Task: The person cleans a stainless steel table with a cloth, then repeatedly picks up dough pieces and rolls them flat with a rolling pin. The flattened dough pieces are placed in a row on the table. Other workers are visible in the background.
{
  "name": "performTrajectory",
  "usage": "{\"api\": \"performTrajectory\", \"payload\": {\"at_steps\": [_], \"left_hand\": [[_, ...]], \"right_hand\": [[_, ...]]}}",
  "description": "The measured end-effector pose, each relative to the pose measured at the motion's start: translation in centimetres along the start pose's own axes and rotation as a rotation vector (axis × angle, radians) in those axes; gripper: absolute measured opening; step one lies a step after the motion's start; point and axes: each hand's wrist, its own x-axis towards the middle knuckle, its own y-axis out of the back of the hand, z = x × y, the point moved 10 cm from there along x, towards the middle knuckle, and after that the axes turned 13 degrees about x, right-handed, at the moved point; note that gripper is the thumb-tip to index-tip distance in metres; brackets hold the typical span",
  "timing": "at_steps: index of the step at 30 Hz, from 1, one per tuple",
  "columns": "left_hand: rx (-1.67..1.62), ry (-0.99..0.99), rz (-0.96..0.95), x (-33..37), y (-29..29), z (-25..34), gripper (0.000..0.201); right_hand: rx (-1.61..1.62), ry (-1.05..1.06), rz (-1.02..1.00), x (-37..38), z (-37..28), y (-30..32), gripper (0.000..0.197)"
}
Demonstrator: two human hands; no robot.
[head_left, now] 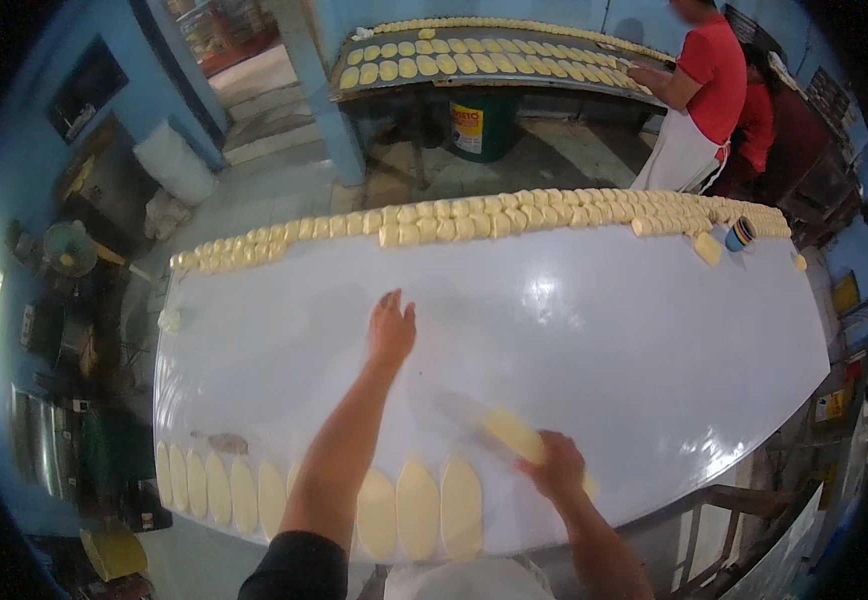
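Observation:
My left hand (391,328) reaches out over the middle of the white table, holding nothing, its thumb apart from the fingers. Nearer to me on the right, my right hand (557,466) is closed around a pale yellow elongated piece (512,432). Motion smears this piece, so I cannot tell whether it is dough or a rolling pin. A row of flattened oval dough pieces (417,510) lies along the near left edge, partly hidden by my left forearm. Along the far edge, dough rolls (444,222) sit packed in several rows.
A blue striped cup (740,234) stands at the far right beside a loose dough piece (707,249). Behind, a second table (394,92) bears more dough ovals. A person in a red shirt (709,75) works there, above a green bin (484,125). A fan (69,250) stands at left.

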Motion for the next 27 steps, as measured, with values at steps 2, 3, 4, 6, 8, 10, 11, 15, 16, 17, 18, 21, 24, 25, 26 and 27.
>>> {"api": "performTrajectory", "payload": {"at_steps": [2,3,4,6,8,10,11,15,16,17,18,21,24,25,26,27], "left_hand": [[0.081,-0.002,0.036,6.4,-0.8,-2.2,0.048],[0.111,0.014,0.029,9.1,-1.6,-2.5,0.050],[0.141,0.028,0.022,11.6,-2.4,-2.5,0.051],[0.197,0.010,0.005,15.7,-3.6,-2.9,0.056],[0.248,-0.036,-0.005,18.6,-3.5,-4.5,0.060],[0.194,-0.026,0.004,19.3,-3.3,-4.5,0.052],[0.184,0.005,-0.010,19.0,-3.1,-5.1,0.049],[0.071,0.089,0.103,12.7,0.5,-3.6,0.036],[0.030,0.115,0.149,10.1,1.6,-3.6,0.036],[-0.040,0.200,0.113,6.7,1.5,-4.3,0.034],[-0.100,0.289,0.073,2.7,1.4,-5.3,0.033],[-1.124,0.471,-0.256,-10.8,-2.2,-4.8,0.029],[-1.432,0.486,-0.450,-23.7,-4.3,-0.2,0.029],[-1.267,0.516,-0.535,-26.8,-4.7,1.8,0.029],[-1.094,0.552,-0.622,-30.3,-5.0,3.4,0.029],[-1.060,0.588,-0.648,-33.4,-5.8,4.2,0.030]], "right_hand": [[-0.026,0.007,0.141,-0.8,2.3,2.5,0.066],[-0.054,-0.032,0.159,-1.4,3.9,3.2,0.066],[-0.082,-0.070,0.178,-2.0,5.1,3.8,0.066],[-0.117,-0.106,0.225,-3.3,5.9,4.7,0.066],[-0.121,-0.124,0.244,-3.0,5.7,5.2,0.065],[-0.110,-0.164,0.241,-3.1,5.4,5.3,0.065],[-0.104,-0.151,0.241,-3.0,5.4,5.3,0.065],[-0.122,-0.161,0.212,-3.0,6.0,5.4,0.066],[-0.140,-0.172,0.189,-3.1,6.1,5.5,0.067],[-0.144,-0.132,0.201,-3.3,6.3,5.8,0.067],[-0.145,-0.094,0.204,-3.3,6.4,5.6,0.067],[-0.139,-0.045,0.123,-3.1,4.8,6.2,0.064],[-0.132,0.044,0.130,-4.4,5.3,6.5,0.063],[-0.130,0.046,0.128,-4.6,5.7,7.0,0.062],[-0.127,0.037,0.122,-5.4,6.4,7.2,0.061],[-0.127,0.029,0.122,-6.3,7.1,7.6,0.060]]}}
